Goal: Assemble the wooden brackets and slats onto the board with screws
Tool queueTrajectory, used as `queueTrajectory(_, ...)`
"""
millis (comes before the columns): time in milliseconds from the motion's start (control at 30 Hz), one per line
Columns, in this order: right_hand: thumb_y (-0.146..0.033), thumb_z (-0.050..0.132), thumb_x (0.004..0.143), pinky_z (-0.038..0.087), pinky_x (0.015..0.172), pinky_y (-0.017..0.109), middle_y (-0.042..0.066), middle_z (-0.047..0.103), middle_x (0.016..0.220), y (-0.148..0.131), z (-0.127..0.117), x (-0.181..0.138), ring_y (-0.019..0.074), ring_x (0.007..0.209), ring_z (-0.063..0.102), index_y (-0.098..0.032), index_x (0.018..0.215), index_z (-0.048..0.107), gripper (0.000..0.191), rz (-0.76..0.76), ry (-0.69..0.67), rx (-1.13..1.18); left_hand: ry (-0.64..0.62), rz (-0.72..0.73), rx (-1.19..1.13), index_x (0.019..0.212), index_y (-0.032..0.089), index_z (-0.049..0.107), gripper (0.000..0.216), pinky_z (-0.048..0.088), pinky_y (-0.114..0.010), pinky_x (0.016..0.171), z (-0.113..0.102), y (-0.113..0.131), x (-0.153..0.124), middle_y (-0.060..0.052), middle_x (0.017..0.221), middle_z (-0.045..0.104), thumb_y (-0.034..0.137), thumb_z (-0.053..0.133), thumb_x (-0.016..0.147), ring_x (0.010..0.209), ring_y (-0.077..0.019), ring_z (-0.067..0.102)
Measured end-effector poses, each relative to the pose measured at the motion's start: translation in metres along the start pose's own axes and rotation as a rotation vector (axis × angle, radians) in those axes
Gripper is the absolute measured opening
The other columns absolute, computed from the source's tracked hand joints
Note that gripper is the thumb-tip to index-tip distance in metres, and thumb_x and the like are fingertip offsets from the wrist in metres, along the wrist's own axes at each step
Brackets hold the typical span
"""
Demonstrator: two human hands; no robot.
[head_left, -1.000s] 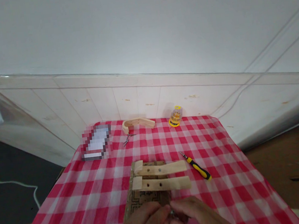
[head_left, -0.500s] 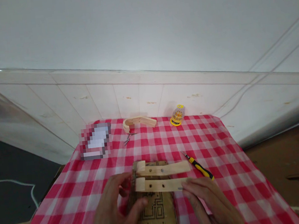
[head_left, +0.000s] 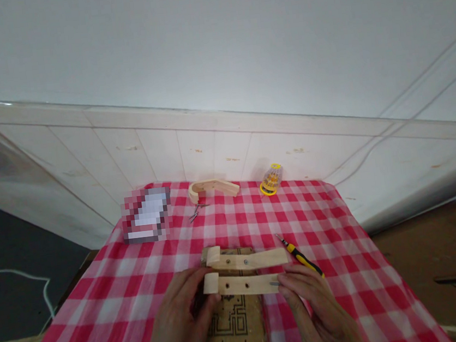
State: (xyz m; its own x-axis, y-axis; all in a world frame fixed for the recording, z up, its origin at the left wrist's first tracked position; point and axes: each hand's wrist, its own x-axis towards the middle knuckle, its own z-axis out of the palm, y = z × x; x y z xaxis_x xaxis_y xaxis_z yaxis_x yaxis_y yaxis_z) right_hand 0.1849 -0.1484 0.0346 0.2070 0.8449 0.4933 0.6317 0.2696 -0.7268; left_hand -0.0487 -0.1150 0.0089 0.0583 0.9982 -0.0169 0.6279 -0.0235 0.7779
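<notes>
Two pale wooden hooks lie side by side across a worn wooden board with black printed lines point(head_left: 241, 337). My left hand point(head_left: 182, 313) is closed on the curled left end of the near hook point(head_left: 261, 283), thumb below and fingers above. My right hand point(head_left: 315, 304) pinches a small metal screw point(head_left: 274, 283) by the near hook's right end, its fingertips at the wood. Two dark holes show in the near hook. In the far hook point(head_left: 263, 258), two screw heads sit in its holes. Just beyond my right hand lies a yellow and black screwdriver point(head_left: 301, 256).
A red and white checked cloth point(head_left: 234, 228) covers the table. Towards the wall are a third wooden hook point(head_left: 217, 186), several loose screws point(head_left: 195, 213), a clear bit case with yellow ends point(head_left: 271, 180) and a blurred-out phone-like object point(head_left: 148, 215).
My left hand has moved in and closed on the near hook's curled end. That hook has shifted slightly left on the board. My right hand still pinches the screw.
</notes>
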Motion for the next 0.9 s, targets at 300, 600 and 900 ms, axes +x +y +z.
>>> queueTrajectory(300,-0.041,0.063,0.098,0.065,0.084,0.039,0.007,0.08,0.095,0.0028,0.0034,-0.0032,0.0258,0.097,0.075,-0.027,0.095,0.082,0.024,0.024,0.025,-0.016,0.034,0.012,-0.057,0.114,0.025,0.072,0.032,0.059,-0.046,0.099,0.0064,0.0005,0.0005,-0.008,0.124,0.069,0.036,0.054,0.09,0.113,-0.0267,0.069)
queueTrajectory(600,-0.043,0.064,0.097,0.064,0.089,0.04,0.007,0.08,0.1,0.0039,0.0068,-0.0085,0.0256,0.1,0.075,-0.027,0.095,0.082,0.024,0.113,0.043,0.059,0.001,0.02,-0.049,0.114,0.024,0.071,0.031,0.058,-0.048,0.101,0.007,-0.003,0.002,-0.008,0.125,0.067,0.037,0.052,0.093,0.114,-0.0274,0.068)
queueTrajectory(900,-0.038,0.071,0.092,0.065,0.09,0.04,0.007,0.08,0.104,-0.0003,0.0007,-0.0046,0.0254,0.101,0.076,-0.027,0.094,0.082,0.016,0.286,0.061,0.218,-0.018,0.096,-0.001,0.115,0.024,0.069,0.029,0.061,-0.044,0.094,0.0001,0.0008,0.001,-0.008,0.12,0.068,0.036,0.05,0.097,0.108,-0.0261,0.07)
